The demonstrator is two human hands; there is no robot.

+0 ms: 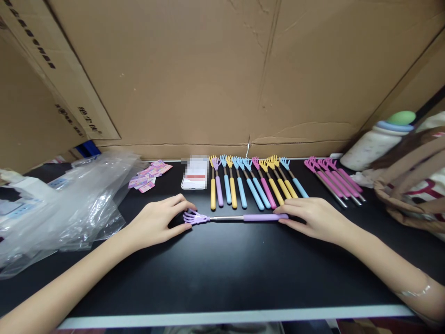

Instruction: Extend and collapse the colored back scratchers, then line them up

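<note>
A purple back scratcher [261, 217] lies sideways across the black table, its metal shaft partly drawn out. At its claw end, my left hand [158, 220] has thumb and fingers closed about the purple prongs. My right hand [311, 217] pinches the tip of the purple handle at the other end. Just behind it, a row of yellow, blue, purple and pink back scratchers [241, 192] lies with claws toward the cardboard. Several pink back scratchers [333, 181] form a separate group on the right, with bare metal rods showing among them.
Clear plastic bags [73, 204] are heaped at the left. Small printed cards [149, 175] and a phone [194, 174] lie at the back. A white bottle [375, 141] and a brown fabric bag [413, 185] stand right. A cardboard wall [208, 74] closes the rear.
</note>
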